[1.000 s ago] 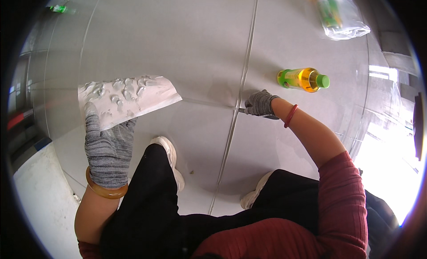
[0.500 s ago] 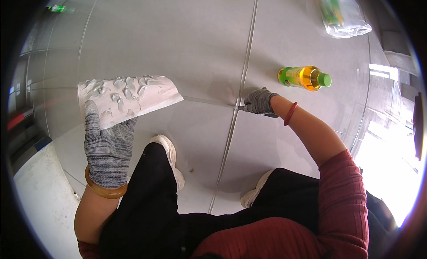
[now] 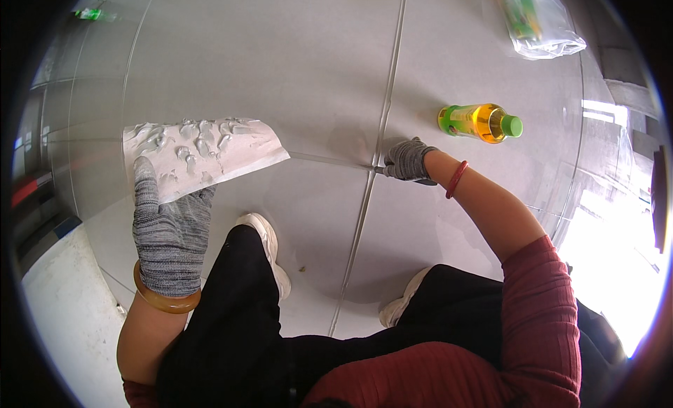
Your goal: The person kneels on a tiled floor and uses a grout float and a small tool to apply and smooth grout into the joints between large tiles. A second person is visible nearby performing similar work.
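Observation:
My left hand [image 3: 172,229], in a grey knitted glove, grips the near edge of a pale sheet of paper [image 3: 242,159] with its thumb on top. Smears and lumps of whitish-grey paste [image 3: 203,143] are scattered over the sheet. Over the floor, my right hand [image 3: 408,160] wears a matching glove and is closed around a slim grey tool [image 3: 379,170]. Only the tool's short end shows, at the crossing of two tile joints; the rest is hidden in the fingers. Beyond this hand lies a bottle [image 3: 480,123] of yellow liquid with a green cap, on its side.
Large grey floor tiles [image 3: 280,71] with pale joints spread under me. A clear plastic bag [image 3: 543,26] with something green inside lies at the far right. At the far left is a small green object [image 3: 89,14]. A white surface [image 3: 70,310] stands at the near left.
My right hand has shifted very slightly at the joint crossing, with the tool still in it. The left hand and the sheet stay almost in place.

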Motion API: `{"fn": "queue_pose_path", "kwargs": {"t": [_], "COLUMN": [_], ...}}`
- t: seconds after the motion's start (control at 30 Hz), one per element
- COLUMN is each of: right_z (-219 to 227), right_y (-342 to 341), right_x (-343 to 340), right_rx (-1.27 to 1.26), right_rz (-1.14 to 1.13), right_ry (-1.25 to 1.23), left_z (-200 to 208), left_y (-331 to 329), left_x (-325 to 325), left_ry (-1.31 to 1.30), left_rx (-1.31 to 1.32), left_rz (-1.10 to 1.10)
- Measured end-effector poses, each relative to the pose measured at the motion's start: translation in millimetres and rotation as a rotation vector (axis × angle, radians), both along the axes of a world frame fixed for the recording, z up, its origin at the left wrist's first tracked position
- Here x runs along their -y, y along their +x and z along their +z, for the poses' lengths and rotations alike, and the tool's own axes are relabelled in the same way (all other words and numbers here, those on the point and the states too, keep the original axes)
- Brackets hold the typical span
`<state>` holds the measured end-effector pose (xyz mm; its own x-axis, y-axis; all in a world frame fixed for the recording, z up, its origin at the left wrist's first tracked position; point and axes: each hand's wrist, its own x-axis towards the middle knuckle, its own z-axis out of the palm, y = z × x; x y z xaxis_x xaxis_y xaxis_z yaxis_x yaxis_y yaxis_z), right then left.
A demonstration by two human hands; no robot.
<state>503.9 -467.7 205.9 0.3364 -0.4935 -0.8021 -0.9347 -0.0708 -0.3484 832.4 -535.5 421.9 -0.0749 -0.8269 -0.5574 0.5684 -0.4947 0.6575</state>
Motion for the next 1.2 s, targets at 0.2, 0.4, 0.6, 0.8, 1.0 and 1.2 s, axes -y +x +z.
{"fn": "queue_pose_path", "kwargs": {"t": [0.2, 0.4, 0.6, 0.8, 1.0, 1.2], "right_z": [0.4, 3.3, -1.6, -0.8, 8.5, 12.6], "right_y": [2.3, 6.5, 12.5, 13.8, 19.1, 20.6], "right_x": [0.0, 4.3, 7.6, 6.5, 9.5, 9.6], "right_rx": [-0.015, -0.072, -0.115, -0.132, -0.127, -0.171], "right_rz": [-0.013, 0.006, 0.049, 0.056, 0.078, 0.263], "right_ry": [-0.014, 0.017, 0.044, 0.067, 0.067, 0.075], "left_z": [1.9, 1.8, -3.1, -1.3, 1.2, -1.8], "left_y": [-3.5, -3.3, 1.4, -3.3, -6.5, -6.5], "left_x": [-0.7, -1.9, -1.0, -3.1, -2.7, -4.2], "left_ry": [0.001, 0.019, -0.018, 0.007, 0.017, 0.025], "left_rx": [0.003, 0.017, -0.059, 0.031, 0.006, 0.028], "left_rz": [0.005, 0.027, -0.038, -0.011, -0.026, 0.023]}}
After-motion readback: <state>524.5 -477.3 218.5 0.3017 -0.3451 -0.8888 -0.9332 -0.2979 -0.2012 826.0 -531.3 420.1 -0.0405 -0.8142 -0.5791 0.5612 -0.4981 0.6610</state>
